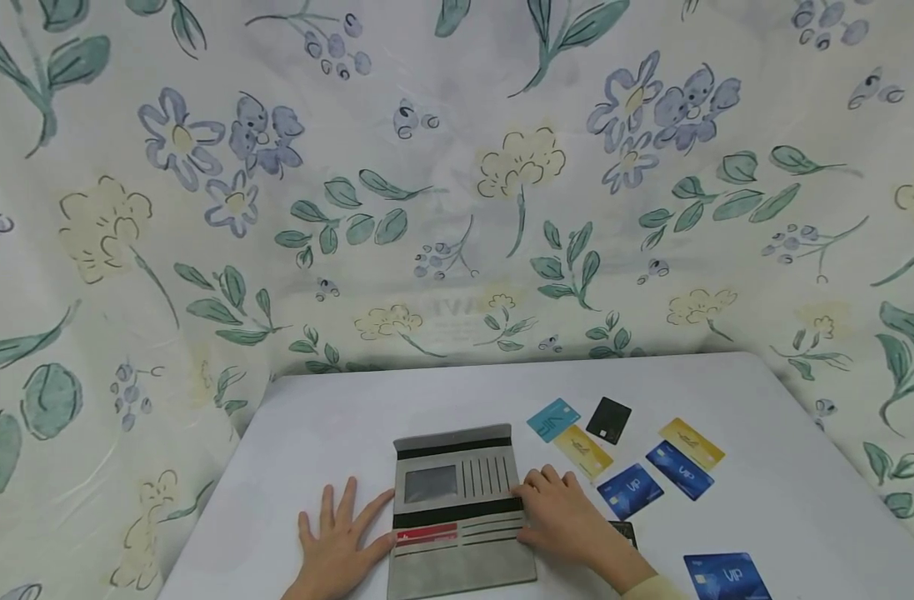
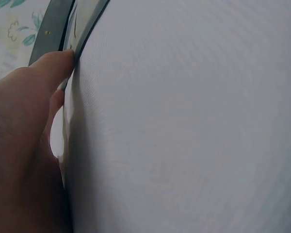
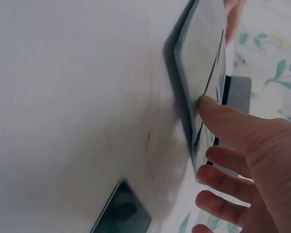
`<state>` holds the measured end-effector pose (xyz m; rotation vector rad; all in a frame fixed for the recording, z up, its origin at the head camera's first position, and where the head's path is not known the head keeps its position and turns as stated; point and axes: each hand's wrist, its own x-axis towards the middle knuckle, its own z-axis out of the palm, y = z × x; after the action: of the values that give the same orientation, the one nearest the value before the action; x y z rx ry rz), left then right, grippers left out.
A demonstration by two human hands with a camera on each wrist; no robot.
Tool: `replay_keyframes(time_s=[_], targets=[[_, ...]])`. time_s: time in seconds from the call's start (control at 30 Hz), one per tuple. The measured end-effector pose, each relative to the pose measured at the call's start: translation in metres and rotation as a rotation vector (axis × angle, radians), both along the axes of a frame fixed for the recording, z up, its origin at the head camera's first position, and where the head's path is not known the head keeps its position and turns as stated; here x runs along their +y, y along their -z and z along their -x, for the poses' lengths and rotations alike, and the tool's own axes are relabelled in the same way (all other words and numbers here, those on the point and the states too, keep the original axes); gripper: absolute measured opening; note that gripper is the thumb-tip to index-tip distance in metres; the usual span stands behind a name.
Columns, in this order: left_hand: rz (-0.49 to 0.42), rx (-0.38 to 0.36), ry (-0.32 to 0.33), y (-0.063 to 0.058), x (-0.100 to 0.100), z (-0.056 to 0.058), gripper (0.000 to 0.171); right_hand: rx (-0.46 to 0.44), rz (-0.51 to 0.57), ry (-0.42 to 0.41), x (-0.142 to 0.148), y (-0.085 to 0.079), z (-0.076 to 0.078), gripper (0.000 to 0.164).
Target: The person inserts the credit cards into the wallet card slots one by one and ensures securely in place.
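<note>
An unfolded grey wallet (image 1: 494, 567) lies on the white table, with black bands, slots, a clear window (image 1: 430, 483) and a red card (image 1: 427, 533) tucked in a slot. Along its left edge, my left hand (image 1: 344, 537) spreads its fingers, index fingertip and thumb at the edge. In the left wrist view, the thumb (image 2: 53, 68) meets the wallet's border. At the opposite edge my right hand (image 1: 565, 517) touches the wallet with thumb and index finger. The right wrist view shows that thumb (image 3: 228, 119) on the wallet's face, the other fingers loosely bent.
Right of the wallet lie a teal card (image 1: 552, 419), a black card (image 1: 610, 419), yellow cards (image 1: 692, 443) and blue VIP cards (image 1: 631, 491). Another dark card (image 1: 627, 528) is partly hidden by my right wrist. One VIP card (image 1: 726, 575) sits nearer. Floral cloth (image 1: 457, 208) hangs behind the table.
</note>
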<state>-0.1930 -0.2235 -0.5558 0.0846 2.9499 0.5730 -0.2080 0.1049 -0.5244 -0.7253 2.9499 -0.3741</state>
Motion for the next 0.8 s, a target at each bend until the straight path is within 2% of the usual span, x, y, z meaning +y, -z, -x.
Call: replay_keyframes(time_s=[0.23, 0.43, 0.8], targets=[[-0.01, -0.005, -0.002, -0.001, -0.001, -0.001, 0.075, 0.021, 0.003, 0.039, 0.015, 0.009, 0.008, 0.056], [-0.01, 0.012, 0.007, -0.001, -0.001, -0.001, 0.073, 0.033, 0.014, 0.129, 0.027, 0.013, 0.016, 0.054], [0.006, -0.008, -0.007, -0.003, 0.001, -0.001, 0.073, 0.147, -0.011, 0.26, 0.053, 0.014, 0.03, 0.057]])
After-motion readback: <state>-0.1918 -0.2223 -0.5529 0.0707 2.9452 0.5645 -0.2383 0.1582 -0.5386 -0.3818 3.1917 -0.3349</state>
